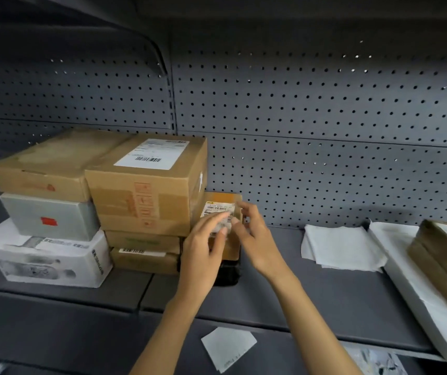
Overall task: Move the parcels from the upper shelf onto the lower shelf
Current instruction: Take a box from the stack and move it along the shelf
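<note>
1. Nearest the camera, at the bottom edge, a pale paper slip (227,347) lies flat on a lower grey surface; its lower corner is cut off and its print is too faint to read
2. Beside it, low on the right, a printed plastic wrapper (376,361) is only partly in view
3. Both bare forearms rise from the bottom edge to the grey metal shelf (325,288), whose top is smooth and matt
4. On that shelf, the left hand (203,247) has loosely spread fingers reaching onto the label of a small brown parcel (223,201); the fingertips are blurred, so it seems to touch rather than grip
5. The right hand (252,234) curls its fingers at the parcel's right edge, and whether they pinch it I cannot tell
6. That parcel is cardboard, standing against the stack, with a dark object (227,272) under it, mostly hidden
7. Left of it, a tall taped carton (146,185) with a white barcode label sits on two flat boxes (143,250)
8. Further left, a brown carton (46,169) tops a grey box (51,217) with a red sticker, on a white wrapped package (49,261)
9. On the right, a folded white bag (338,247) lies flat, and a brown wrapped bundle (444,266) is cut off by the frame
10. Behind everything runs a grey perforated back panel (325,131)
</note>
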Demonstrator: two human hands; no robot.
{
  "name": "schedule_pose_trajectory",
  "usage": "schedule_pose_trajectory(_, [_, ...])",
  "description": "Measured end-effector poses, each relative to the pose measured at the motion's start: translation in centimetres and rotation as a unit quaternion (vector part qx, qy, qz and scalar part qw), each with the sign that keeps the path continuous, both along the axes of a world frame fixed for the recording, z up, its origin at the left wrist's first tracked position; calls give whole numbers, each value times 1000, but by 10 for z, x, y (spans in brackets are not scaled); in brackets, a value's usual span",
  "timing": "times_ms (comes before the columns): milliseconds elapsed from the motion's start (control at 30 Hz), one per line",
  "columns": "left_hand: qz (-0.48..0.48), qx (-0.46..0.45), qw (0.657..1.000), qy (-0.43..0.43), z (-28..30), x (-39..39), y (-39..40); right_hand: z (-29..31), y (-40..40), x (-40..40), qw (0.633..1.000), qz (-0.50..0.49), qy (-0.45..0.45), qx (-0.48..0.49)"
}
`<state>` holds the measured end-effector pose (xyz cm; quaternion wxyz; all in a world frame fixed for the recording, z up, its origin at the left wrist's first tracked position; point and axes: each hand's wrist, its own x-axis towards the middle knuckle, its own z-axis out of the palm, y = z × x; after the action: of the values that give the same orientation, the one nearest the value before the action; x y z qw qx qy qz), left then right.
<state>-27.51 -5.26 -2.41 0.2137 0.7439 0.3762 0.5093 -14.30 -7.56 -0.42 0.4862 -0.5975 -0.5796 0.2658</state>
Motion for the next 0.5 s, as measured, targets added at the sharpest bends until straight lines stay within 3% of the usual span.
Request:
schedule_pose_trajectory(200, [-8,46,999,-27,6,-15,-7,4,13,-23,1000,-8,-2,-22])
schedule_pose_trajectory(367, [123,197,965,-120,44,-50,-6,34,15,-51,999,24,7,20])
schedule_pose_trajectory(433, [181,171,956,-155,58,-71,4,46,14,-66,996,60,34,52])
schedule_pose_trajectory(500, [208,86,958,-175,70,-93,14,55,15,-78,991,87,43,89])
